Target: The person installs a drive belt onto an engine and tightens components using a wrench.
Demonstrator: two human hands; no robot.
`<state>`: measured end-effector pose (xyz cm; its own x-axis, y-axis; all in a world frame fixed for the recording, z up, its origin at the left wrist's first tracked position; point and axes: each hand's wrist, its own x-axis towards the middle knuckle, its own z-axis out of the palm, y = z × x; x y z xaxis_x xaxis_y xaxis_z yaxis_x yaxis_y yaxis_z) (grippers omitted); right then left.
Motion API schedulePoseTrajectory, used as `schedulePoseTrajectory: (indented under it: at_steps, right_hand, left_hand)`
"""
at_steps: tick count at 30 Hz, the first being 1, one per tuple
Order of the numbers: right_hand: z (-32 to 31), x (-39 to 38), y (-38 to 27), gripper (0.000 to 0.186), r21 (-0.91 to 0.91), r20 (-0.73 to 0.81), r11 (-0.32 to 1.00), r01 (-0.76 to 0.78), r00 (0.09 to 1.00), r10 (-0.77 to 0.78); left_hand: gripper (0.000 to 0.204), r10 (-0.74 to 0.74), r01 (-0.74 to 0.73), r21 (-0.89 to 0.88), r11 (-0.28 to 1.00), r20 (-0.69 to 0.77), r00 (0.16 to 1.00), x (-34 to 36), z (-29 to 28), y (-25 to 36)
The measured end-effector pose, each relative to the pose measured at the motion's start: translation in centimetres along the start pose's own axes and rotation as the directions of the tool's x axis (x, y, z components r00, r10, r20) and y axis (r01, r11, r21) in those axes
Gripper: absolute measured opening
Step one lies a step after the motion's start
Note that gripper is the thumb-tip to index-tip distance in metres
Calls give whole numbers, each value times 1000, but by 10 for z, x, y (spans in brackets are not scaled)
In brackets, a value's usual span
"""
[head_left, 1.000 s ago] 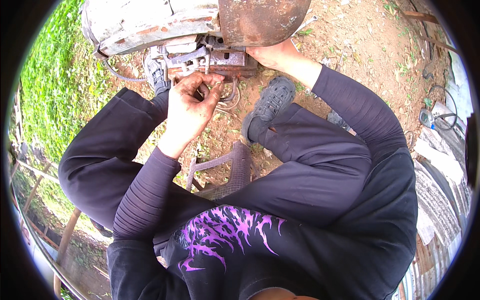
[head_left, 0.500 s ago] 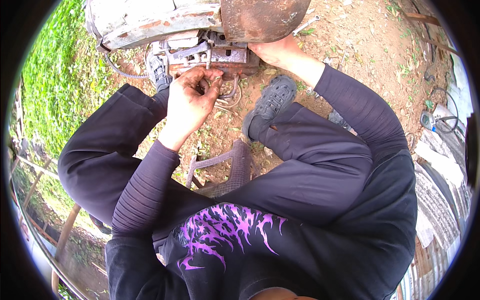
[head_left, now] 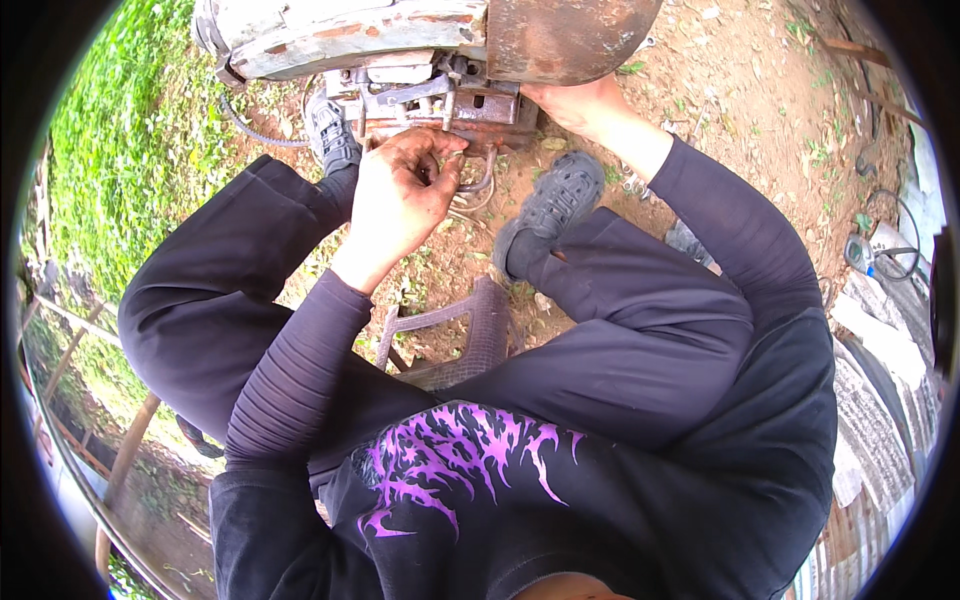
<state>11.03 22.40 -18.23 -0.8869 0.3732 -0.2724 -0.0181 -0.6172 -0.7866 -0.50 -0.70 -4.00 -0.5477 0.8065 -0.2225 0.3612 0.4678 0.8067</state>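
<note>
My left hand (head_left: 405, 190), its fingers smeared with dark grease, is at the near edge of a rusty metal bracket (head_left: 500, 133). Thumb and forefinger are pinched together; whatever may be between them is too small to make out. Above the fingers, a grey metal lever (head_left: 415, 93) and some bolts sit on the bracket. My right hand (head_left: 580, 103) reaches in from the right below a rusty curved metal plate (head_left: 565, 45). Its fingers are hidden behind the plate and the bracket's right end. A worn whitish metal body (head_left: 360, 28) spans the top, left of the plate.
Bent metal rods (head_left: 485, 175) hang below the bracket. My dark clogs (head_left: 565, 195) flank it on the dirt ground. A low plastic stool (head_left: 480, 320) stands between my legs. Grass (head_left: 110, 130) grows at left; corrugated sheets (head_left: 875, 380) and a cable (head_left: 912, 235) lie at right.
The view has shifted a little, so the metal parts and both hands appear farther right and slightly higher. The left-hand pinch and the right hand's place under the plate look much the same.
</note>
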Motion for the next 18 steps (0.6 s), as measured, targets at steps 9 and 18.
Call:
schedulePoseTrajectory:
  at_steps: [9, 18]
  right_hand:
    - [3, -1, 0, 32, -495, 29, 865, 81, 997, -77]
    - [80, -27, -76, 18, 127, -96, 951, -282, 951, 295]
  left_hand:
    - [11, 30, -30, 33, 999, -5, 1000, 1, -1, 0]
    - [13, -19, 19, -55, 998, -8, 1000, -2, 0, -7]
